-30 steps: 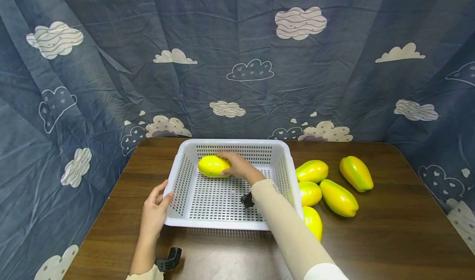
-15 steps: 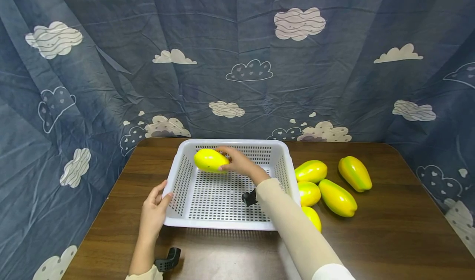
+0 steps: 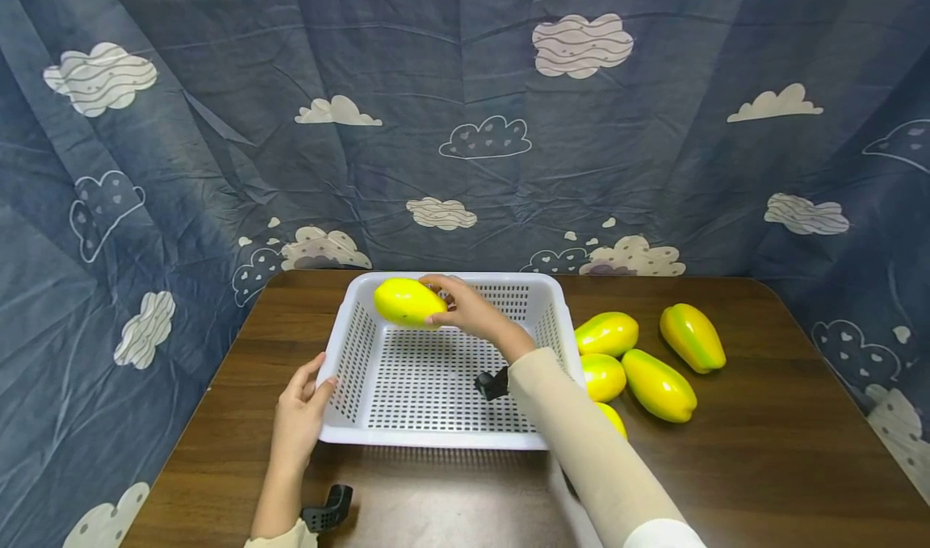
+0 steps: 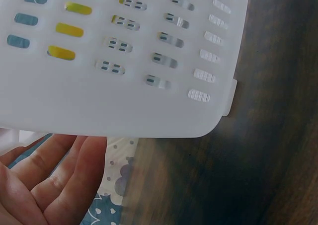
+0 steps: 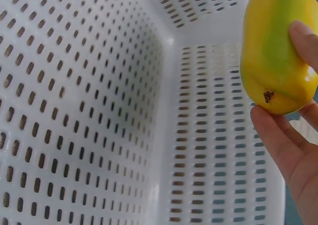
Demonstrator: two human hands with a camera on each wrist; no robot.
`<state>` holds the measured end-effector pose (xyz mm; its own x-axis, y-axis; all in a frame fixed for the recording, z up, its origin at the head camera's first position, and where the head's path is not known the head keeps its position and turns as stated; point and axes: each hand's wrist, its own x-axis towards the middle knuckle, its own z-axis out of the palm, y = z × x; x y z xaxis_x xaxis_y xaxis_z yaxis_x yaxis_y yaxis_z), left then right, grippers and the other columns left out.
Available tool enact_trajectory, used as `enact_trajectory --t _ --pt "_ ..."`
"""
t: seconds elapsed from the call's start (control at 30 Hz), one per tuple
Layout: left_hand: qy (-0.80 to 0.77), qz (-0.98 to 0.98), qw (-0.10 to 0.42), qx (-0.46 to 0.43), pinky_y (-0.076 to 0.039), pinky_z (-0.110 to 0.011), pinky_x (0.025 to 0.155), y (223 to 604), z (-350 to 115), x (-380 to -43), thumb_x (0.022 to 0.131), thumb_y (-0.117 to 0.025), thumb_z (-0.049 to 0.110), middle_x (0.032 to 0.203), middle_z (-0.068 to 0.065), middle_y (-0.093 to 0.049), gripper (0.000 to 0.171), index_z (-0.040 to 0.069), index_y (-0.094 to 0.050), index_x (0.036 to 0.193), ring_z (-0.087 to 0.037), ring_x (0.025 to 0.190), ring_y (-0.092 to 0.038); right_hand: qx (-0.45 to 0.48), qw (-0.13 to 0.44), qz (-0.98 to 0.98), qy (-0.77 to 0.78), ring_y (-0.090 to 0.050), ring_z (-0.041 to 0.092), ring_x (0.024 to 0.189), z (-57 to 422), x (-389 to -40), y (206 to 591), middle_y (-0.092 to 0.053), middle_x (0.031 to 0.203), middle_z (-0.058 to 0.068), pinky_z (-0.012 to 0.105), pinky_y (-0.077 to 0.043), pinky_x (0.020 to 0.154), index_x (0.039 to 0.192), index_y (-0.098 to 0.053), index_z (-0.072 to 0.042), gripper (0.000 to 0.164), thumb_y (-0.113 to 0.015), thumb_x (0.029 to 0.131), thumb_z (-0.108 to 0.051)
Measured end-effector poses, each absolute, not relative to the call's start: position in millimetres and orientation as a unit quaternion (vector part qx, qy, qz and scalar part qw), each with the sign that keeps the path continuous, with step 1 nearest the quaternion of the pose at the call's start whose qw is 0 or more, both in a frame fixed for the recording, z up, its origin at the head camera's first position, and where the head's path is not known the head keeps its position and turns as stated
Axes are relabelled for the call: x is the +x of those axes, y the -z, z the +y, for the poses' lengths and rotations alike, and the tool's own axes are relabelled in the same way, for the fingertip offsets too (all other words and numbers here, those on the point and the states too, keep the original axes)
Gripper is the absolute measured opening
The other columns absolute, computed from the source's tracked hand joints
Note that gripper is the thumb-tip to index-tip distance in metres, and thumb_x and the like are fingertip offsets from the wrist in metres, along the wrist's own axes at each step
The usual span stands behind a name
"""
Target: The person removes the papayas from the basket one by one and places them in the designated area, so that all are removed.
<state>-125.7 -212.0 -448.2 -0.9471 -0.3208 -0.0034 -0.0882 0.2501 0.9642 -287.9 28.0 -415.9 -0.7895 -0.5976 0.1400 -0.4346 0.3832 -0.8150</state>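
A white perforated plastic basket (image 3: 436,437) stands on the table. My right hand (image 3: 472,312) grips a glossy yellow papaya (image 3: 407,303), raised over the far left part of the basket. Seen from the right wrist, this papaya (image 5: 278,51) has a green streak and a dark stem end, with thumb on one side and fingers on the other. At the basket's left side my left hand (image 3: 301,411) holds the rim between thumb and fingers. In the left wrist view the fingers (image 4: 89,170) pass under the rim's edge and yellow shows through the slots.
Right of the basket lie several more papayas, among them one papaya (image 3: 659,386) with a green tint and another papaya (image 3: 693,338) farther back. My right sleeve partly hides one nearest me. A cloud-print cloth (image 3: 487,193) hangs behind the wooden table (image 3: 785,451).
My right hand has lifted the papaya from the basket's floor, up and slightly left toward the far rim. My left hand has stayed at the basket's left side.
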Motion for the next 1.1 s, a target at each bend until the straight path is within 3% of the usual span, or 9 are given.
enact_trajectory --t 0.23,1.1 --pt "0.598 -0.785 0.097 0.132 -0.052 -0.029 0.056 448.5 -212.7 -125.6 0.09 -0.053 0.011 0.101 -0.027 -0.06 0.041 0.011 -0.046 0.13 -0.026 0.077 -0.063 -0.317 0.069 0.82 0.471 -0.055 0.023 0.093 36.0 -283.9 404.8 -0.046 0.115 0.008 0.028 -0.048 0.078 0.131 -0.044 -0.018 0.063 -0.072 0.075 -0.015" --pt "0.601 -0.783 0.093 0.129 -0.052 -0.03 0.057 449.0 -212.6 -126.3 0.09 -0.053 0.012 0.102 -0.027 -0.06 0.041 0.011 -0.045 0.131 -0.03 0.08 -0.063 -0.309 -0.017 0.808 0.501 -0.052 0.021 0.09 90.8 -265.1 381.2 -0.046 0.108 0.006 0.032 -0.049 0.076 0.131 -0.045 -0.018 0.064 -0.074 0.074 -0.023"
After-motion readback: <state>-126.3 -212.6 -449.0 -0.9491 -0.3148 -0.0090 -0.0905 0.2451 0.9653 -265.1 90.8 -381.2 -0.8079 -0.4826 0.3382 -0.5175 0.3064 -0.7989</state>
